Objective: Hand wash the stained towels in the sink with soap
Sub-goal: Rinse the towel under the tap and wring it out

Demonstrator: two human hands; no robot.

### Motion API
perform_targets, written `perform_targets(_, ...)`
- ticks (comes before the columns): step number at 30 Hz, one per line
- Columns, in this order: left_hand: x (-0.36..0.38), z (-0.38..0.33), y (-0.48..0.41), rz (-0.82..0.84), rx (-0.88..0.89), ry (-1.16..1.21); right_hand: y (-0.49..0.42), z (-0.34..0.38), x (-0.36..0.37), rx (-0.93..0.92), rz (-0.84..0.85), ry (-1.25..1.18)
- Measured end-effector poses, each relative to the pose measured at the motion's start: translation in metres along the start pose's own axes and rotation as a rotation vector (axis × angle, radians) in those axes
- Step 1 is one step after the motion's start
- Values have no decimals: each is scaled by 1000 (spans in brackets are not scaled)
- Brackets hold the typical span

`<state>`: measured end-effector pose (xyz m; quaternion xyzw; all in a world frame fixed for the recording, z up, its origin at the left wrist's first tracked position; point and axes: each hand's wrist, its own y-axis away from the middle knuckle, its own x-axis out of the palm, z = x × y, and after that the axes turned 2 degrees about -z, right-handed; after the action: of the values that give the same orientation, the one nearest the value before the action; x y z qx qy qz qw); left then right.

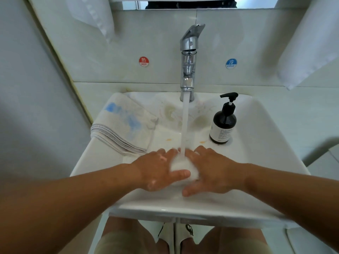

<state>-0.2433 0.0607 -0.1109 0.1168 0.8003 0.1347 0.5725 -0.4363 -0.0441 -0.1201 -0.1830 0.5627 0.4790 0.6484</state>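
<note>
The left hand [159, 169] and right hand [212, 171] are holding a bunched white towel [183, 166] under the faucet's [189, 57] stream at the middle of the sink [266, 143], each grip curling partway round the wad. It is probably being wetted or rinsed. Next, one hand is likely needing to free itself for the soap pump bottle [222, 123] at the back right corner; a blue-stained towel [124, 121] is waiting on the left rim.

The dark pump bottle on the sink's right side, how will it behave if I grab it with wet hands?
Tall and narrow, the dark glossy pump bottle would probably tip if nudged near its pump. Its smooth wall likely slips in the left hand or right hand, both wet and gripping a white towel under the chrome tap. It looks rigid.
</note>
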Motion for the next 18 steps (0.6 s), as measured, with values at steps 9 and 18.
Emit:
perform_targets(9,0,0,-14,-156,-11,-185,-19,8,-1,76,-109,184)
perform_targets(18,-18,9,-20,112,-114,106,-8,11,-23,144,154,-531)
